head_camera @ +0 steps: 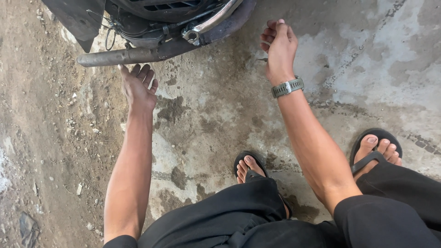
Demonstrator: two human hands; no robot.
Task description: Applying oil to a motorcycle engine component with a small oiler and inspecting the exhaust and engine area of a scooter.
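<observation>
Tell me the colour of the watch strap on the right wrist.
Grey-green; the watch strap shows clearly in the head view, just below the curled right hand.

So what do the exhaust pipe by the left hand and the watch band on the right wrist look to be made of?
The exhaust pipe looks like bare metal, dull grey-brown and matt, probably rusted or dirt-caked. The watch band looks like grey-green rubber or plastic, matt, with moulded ribs; which of the two cannot be told.
</observation>
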